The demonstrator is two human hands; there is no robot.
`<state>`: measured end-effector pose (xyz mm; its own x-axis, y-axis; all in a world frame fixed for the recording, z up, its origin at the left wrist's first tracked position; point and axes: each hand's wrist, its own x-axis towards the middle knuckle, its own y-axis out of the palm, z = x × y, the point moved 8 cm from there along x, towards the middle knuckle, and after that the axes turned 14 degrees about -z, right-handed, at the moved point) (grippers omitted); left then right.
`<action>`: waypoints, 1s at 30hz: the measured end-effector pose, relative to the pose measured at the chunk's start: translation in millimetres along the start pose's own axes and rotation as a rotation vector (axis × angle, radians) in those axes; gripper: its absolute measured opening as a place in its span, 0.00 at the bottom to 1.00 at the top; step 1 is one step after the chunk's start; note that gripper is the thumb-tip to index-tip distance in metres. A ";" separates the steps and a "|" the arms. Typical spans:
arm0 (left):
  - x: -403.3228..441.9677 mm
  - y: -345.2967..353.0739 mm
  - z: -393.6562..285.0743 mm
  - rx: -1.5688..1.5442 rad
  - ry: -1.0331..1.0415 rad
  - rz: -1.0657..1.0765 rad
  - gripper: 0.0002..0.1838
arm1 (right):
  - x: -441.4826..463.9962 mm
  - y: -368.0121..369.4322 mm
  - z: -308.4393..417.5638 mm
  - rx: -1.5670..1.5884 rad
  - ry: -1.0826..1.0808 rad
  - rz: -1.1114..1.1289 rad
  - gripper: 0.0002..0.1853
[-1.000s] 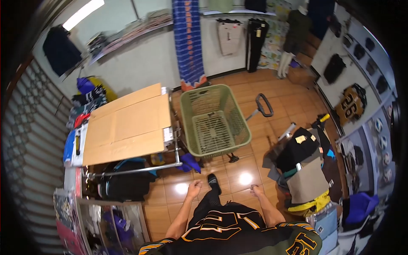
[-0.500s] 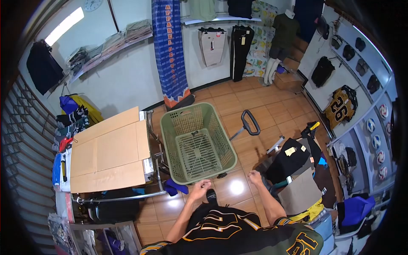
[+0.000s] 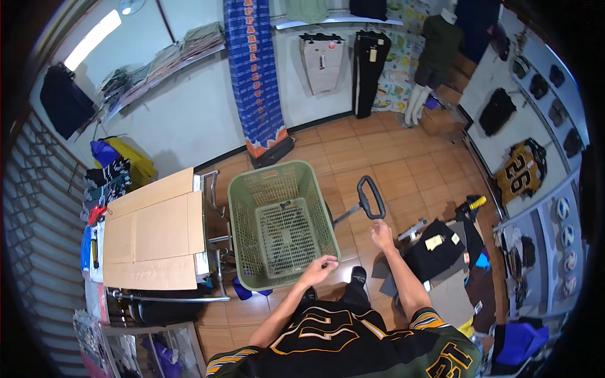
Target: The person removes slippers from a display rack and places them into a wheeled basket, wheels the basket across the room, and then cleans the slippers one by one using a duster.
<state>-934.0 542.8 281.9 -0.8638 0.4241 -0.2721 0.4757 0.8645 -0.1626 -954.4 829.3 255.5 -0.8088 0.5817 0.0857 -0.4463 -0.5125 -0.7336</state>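
Left hand point(image 3: 318, 271) is near the green basket point(image 3: 320, 217); right hand point(image 3: 382, 235), the handle point(image 3: 363, 200).

Olive-green latticed plastic basket point(image 3: 315, 214); black looped handle point(image 3: 363, 203). Tall blue banner point(image 3: 254, 75), orange lettering. Plain tan cardboard sheet point(image 3: 153, 233). Black short-sleeved jersey point(image 3: 328, 337), yellow-and-white outlines, striped sleeves point(image 3: 430, 319). Orange-brown square-tiled floor point(image 3: 403, 157).

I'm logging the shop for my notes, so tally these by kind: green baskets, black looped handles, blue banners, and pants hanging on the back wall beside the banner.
Green basket: 1
Looped handle: 1
Blue banner: 1
Hanging pants: 2
Total: 5
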 end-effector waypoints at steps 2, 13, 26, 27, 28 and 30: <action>21.4 24.3 -12.6 -0.037 0.003 -0.018 0.20 | 37.3 7.1 1.7 -0.005 -0.064 0.033 0.19; 158.8 181.4 -24.0 -0.020 -0.144 -0.121 0.37 | 174.2 73.1 7.4 -0.264 -0.470 0.371 0.30; 199.3 220.7 31.4 0.532 -0.112 -0.266 0.37 | 173.5 77.6 -38.9 -0.359 -0.309 0.547 0.42; 196.0 220.9 34.7 0.414 -0.176 -0.208 0.35 | 169.9 71.3 -40.5 -0.332 -0.322 0.492 0.41; 193.3 222.5 36.7 0.296 -0.237 -0.147 0.33 | 166.8 68.5 -43.4 -0.332 -0.329 0.492 0.41; 186.0 219.4 45.1 0.307 -0.298 -0.170 0.31 | 160.4 57.7 -49.3 -0.324 -0.268 0.493 0.41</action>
<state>-982.8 799.1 152.8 -0.8700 0.1482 -0.4703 0.3971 0.7759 -0.4902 -1091.1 924.2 193.7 -0.9757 0.1274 -0.1784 0.1060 -0.4383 -0.8926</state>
